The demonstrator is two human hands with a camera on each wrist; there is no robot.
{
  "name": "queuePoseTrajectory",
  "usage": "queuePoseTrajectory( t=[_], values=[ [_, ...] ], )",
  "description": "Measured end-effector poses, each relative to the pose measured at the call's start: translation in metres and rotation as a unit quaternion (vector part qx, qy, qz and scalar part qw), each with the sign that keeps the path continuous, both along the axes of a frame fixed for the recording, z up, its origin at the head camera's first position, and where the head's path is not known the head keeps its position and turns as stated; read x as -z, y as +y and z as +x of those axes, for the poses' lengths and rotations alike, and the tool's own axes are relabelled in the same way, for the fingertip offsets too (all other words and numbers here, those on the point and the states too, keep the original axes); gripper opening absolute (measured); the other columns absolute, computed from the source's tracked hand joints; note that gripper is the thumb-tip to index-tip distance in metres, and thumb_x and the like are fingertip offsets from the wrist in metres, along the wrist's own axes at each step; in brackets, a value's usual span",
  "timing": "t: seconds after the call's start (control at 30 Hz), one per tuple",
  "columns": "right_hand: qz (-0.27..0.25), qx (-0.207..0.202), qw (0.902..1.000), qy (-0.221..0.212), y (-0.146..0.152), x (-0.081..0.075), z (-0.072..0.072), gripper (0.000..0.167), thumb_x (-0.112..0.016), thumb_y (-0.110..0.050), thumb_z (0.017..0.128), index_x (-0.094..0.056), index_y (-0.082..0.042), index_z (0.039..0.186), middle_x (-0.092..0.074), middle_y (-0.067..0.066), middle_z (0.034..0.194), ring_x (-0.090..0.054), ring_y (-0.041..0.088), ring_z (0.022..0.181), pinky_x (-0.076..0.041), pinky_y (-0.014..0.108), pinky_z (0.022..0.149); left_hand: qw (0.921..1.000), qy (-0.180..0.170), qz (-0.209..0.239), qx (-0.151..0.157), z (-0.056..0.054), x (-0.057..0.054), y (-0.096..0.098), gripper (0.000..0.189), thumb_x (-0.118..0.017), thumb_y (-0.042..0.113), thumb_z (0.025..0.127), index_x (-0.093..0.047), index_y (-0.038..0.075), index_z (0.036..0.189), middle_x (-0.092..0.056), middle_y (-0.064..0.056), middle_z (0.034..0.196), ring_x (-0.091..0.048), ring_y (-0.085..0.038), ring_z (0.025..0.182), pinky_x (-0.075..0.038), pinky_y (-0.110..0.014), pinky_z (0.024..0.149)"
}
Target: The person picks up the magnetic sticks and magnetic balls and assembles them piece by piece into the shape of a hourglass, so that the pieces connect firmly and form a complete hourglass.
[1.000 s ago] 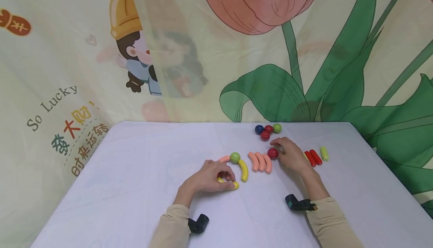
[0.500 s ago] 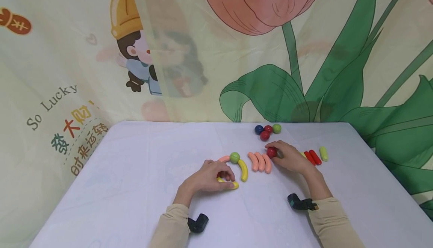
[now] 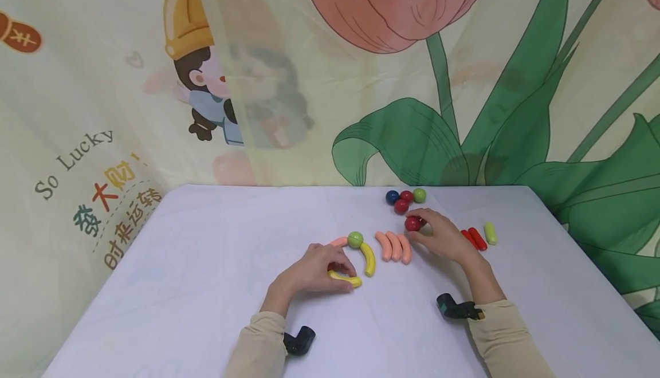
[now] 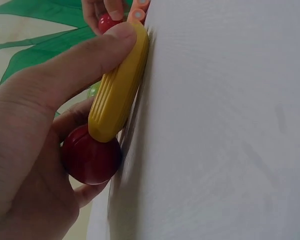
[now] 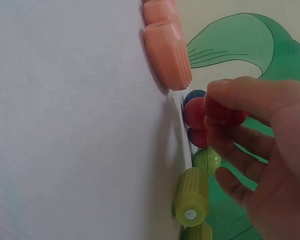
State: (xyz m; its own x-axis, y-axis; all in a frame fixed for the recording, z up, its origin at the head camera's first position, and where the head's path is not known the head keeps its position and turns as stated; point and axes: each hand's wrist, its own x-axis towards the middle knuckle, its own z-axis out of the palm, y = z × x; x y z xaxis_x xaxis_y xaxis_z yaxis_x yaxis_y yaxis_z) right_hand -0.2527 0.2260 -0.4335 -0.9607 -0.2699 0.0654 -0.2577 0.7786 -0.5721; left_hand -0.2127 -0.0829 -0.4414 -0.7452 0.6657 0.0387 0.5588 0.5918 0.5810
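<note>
My left hand (image 3: pixel 319 268) curls around a yellow curved stick (image 3: pixel 346 279) on the table. In the left wrist view, its thumb lies on one end of the ridged yellow stick (image 4: pixel 121 85), and a dark red ball (image 4: pixel 91 155) sits at the other end beside the fingers. Between thumb and fingers, my right hand (image 3: pixel 438 235) pinches a red ball (image 3: pixel 412 224), which appears raised off the table in the right wrist view. Beyond the left hand a green ball (image 3: pixel 355 240) lies between a pink stick (image 3: pixel 338 241) and another yellow curved stick (image 3: pixel 368 260).
Three pink curved sticks (image 3: pixel 396 247) lie side by side between the hands. At the back edge several balls cluster, among them a blue ball (image 3: pixel 392 197) and a green ball (image 3: pixel 419 196). Red sticks (image 3: pixel 478 239) and a light green stick (image 3: pixel 490 233) lie right of the right hand.
The right hand has closed its fingers on the red ball and moved it slightly left and away from me, off its place beside the pink sticks. The left hand has barely moved.
</note>
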Motion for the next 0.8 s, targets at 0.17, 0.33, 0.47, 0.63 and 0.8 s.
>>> queuePoseTrajectory(
  t=[0.17, 0.33, 0.47, 0.63, 0.8],
  values=[
    [-0.015, -0.01, 0.9998, -0.005, -0.002, -0.003, 0.002, 0.046, -0.068, -0.019, 0.085, -0.053, -0.01, 0.128, -0.06, 0.01, 0.111, -0.053, 0.024, 0.095, -0.05, 0.029, 0.066, 0.9987, 0.04, -0.004, -0.032, 0.0, -0.001, -0.001, 0.015, -0.077, 0.034, 0.077, -0.072, 0.03, 0.091, -0.06, 0.011, 0.098, -0.05, -0.009, 0.098, -0.027, -0.049, 0.098],
    [-0.023, -0.017, 0.9996, -0.006, -0.006, -0.004, 0.004, 0.046, -0.067, -0.019, 0.086, -0.053, -0.008, 0.128, -0.059, 0.009, 0.109, -0.053, 0.023, 0.092, -0.049, 0.027, 0.065, 0.9962, 0.062, -0.005, -0.06, -0.001, 0.001, -0.001, 0.012, -0.074, 0.028, 0.08, -0.072, 0.027, 0.091, -0.058, 0.005, 0.116, -0.046, -0.018, 0.117, -0.025, -0.056, 0.102],
    [-0.02, -0.006, 0.9998, -0.007, -0.009, -0.006, 0.005, 0.045, -0.067, -0.021, 0.087, -0.054, -0.009, 0.128, -0.057, 0.009, 0.109, -0.054, 0.023, 0.091, -0.05, 0.027, 0.066, 0.9961, 0.057, -0.002, -0.068, -0.002, 0.002, -0.003, 0.012, -0.073, 0.025, 0.081, -0.07, 0.025, 0.092, -0.056, 0.002, 0.126, -0.042, -0.021, 0.126, -0.025, -0.057, 0.102],
    [-0.018, -0.01, 0.9998, -0.003, -0.014, -0.007, 0.005, 0.046, -0.067, -0.024, 0.087, -0.055, -0.009, 0.128, -0.057, 0.009, 0.107, -0.054, 0.022, 0.09, -0.05, 0.027, 0.07, 0.996, 0.064, -0.009, -0.061, -0.004, 0.001, -0.004, 0.012, -0.072, 0.024, 0.081, -0.069, 0.025, 0.093, -0.059, 0.004, 0.119, -0.042, -0.022, 0.126, -0.03, -0.055, 0.098],
    [-0.017, -0.021, 0.9996, 0.009, -0.019, -0.007, 0.005, 0.046, -0.067, -0.022, 0.087, -0.055, -0.01, 0.129, -0.058, 0.007, 0.108, -0.054, 0.02, 0.091, -0.049, 0.027, 0.073, 0.9963, 0.059, -0.02, -0.06, -0.003, -0.002, -0.004, 0.011, -0.072, 0.026, 0.082, -0.068, 0.026, 0.093, -0.063, 0.011, 0.105, -0.042, -0.02, 0.128, -0.033, -0.052, 0.096]
  ],
)
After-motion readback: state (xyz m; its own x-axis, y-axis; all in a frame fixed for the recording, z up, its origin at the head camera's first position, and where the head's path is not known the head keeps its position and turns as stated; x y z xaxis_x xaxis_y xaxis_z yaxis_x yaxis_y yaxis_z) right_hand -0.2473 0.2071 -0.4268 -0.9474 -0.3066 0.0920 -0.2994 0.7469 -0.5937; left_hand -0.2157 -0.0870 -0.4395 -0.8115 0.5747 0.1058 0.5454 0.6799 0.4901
